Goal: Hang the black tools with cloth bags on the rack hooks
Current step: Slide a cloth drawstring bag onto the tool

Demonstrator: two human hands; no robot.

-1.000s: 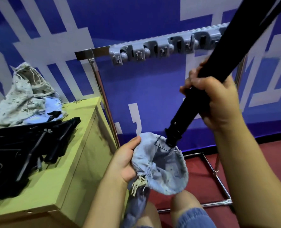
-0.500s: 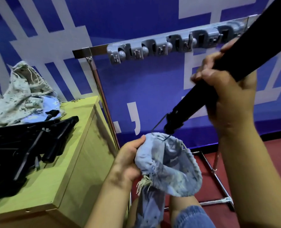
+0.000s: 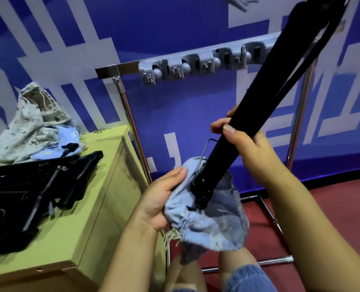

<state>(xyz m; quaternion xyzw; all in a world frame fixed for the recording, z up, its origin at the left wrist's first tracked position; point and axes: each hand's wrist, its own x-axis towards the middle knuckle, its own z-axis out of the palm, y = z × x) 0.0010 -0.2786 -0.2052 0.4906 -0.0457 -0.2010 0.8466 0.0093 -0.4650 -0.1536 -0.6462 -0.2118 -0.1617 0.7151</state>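
My right hand point(image 3: 245, 151) grips a long black tool point(image 3: 265, 89) that slants from the top right down to the centre. Its lower end, with a thin wire loop beside it, sits inside the open mouth of a light blue cloth bag point(image 3: 211, 222). My left hand point(image 3: 161, 199) pinches the bag's rim and holds the mouth open. Behind them stands a metal rack point(image 3: 124, 95) with a grey hook strip point(image 3: 198, 67) along its top bar; the tool crosses in front of the strip's right end.
A yellow-green wooden cabinet point(image 3: 86, 224) at the left carries a pile of black tools point(image 3: 40, 186) and crumpled cloth bags point(image 3: 34, 125). A blue and white wall is behind the rack. The rack's base bars lie on red floor point(image 3: 332, 211). My knees are below the bag.
The tool's lower end has gone from just above the bag's rim down into the bag's mouth. My right hand has tilted the tool steeper, and my left hand has lifted the bag slightly.
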